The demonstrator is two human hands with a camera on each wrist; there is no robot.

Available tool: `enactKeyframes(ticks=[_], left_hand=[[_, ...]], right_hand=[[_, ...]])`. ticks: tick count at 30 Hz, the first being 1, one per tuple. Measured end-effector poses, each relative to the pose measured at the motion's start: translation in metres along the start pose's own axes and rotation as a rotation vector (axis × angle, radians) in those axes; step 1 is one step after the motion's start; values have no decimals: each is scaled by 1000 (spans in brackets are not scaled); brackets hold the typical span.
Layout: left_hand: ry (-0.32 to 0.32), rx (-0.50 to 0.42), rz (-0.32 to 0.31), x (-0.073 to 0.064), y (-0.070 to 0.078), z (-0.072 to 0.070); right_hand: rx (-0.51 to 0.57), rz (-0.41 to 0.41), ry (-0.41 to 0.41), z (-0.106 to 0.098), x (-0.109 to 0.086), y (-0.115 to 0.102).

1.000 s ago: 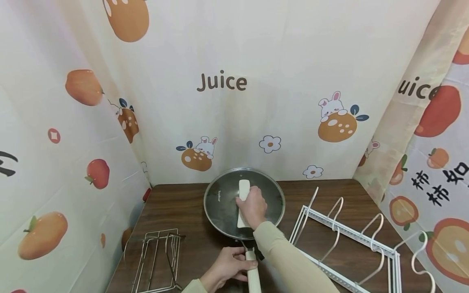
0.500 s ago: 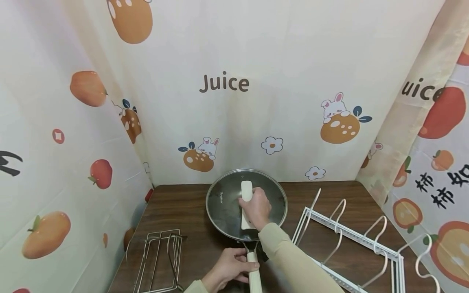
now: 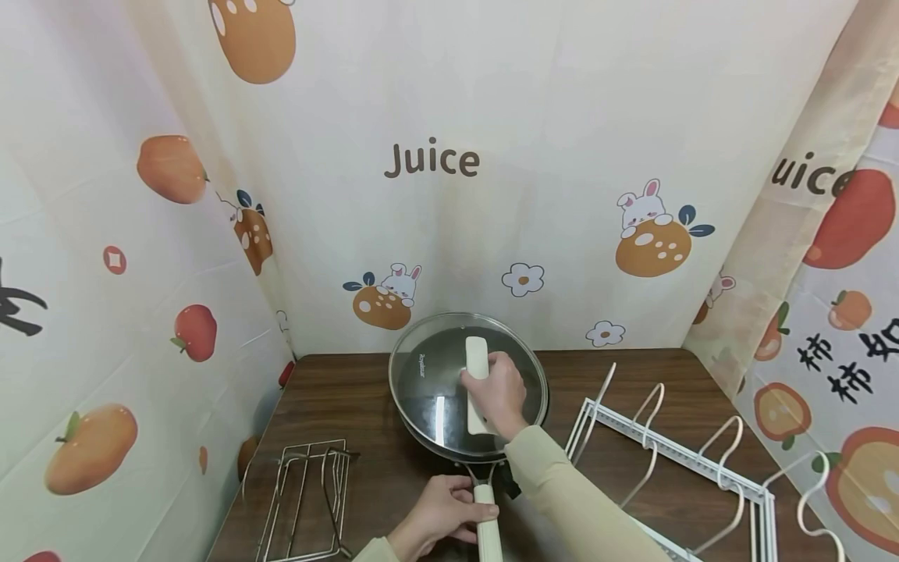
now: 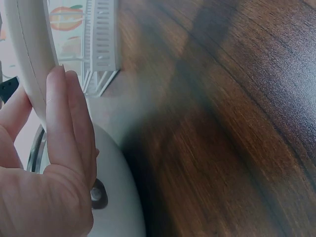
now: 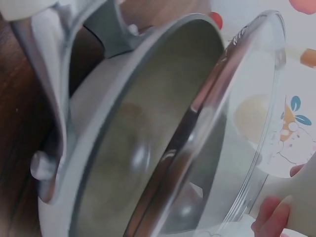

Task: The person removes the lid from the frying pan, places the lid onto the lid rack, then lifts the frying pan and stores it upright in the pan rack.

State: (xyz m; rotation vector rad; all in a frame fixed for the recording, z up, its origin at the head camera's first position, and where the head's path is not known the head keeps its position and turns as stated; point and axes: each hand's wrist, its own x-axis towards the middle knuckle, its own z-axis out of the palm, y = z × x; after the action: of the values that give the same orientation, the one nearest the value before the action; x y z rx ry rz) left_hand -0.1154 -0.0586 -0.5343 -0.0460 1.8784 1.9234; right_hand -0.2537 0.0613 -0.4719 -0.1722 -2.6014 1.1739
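My left hand [image 3: 444, 509] holds the cream handle [image 3: 489, 535] of a frying pan, thumb on one side and fingers on the other. In the left wrist view its fingers [image 4: 63, 118] lie along that handle, with the pan's pale outer wall [image 4: 121, 197] below. The right hand [image 3: 500, 394] grips the long white handle [image 3: 477, 355] of a glass lid [image 3: 431, 367]. From the right wrist, the metal-rimmed lid stands tilted and raised off the pan [image 5: 148, 108], leaving a gap onto its grey inside. Part of the right hand falls outside that view.
A metal wire rack [image 3: 299, 499] stands on the dark wood table [image 3: 372, 406] at left. On the right lies a white rack [image 3: 674, 446] with curved hooks. Printed curtains [image 3: 562, 195] rise close behind the pan and along both sides.
The right hand has lifted the lid from the pan, and the lid's far edge now appears higher and slightly left. The left hand keeps its hold on the pan handle.
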Motion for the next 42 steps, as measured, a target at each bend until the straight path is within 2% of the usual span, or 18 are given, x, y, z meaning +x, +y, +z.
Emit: enactKeyframes(ticks=[10,18,26,33,38,42], left_hand=[[-6,25,14,-1,2,-1],[-15,95,16,-8,7,-13],[3,208,69,-24,30,-31],[55,429,184,-35,54,-52],[91,463,222,-46,70,-66],[155,484,252,-56,81,-76]], right_hand=[[89,27,-9,-16,1,-7],[182,18,-18,-25,2,-13],[271,9,-29,-35,4,-19],[386,8,-84,-44,0,-27],[443,37,-104,-48,-2,-32],[485,61,-119,-49,-4,-35]])
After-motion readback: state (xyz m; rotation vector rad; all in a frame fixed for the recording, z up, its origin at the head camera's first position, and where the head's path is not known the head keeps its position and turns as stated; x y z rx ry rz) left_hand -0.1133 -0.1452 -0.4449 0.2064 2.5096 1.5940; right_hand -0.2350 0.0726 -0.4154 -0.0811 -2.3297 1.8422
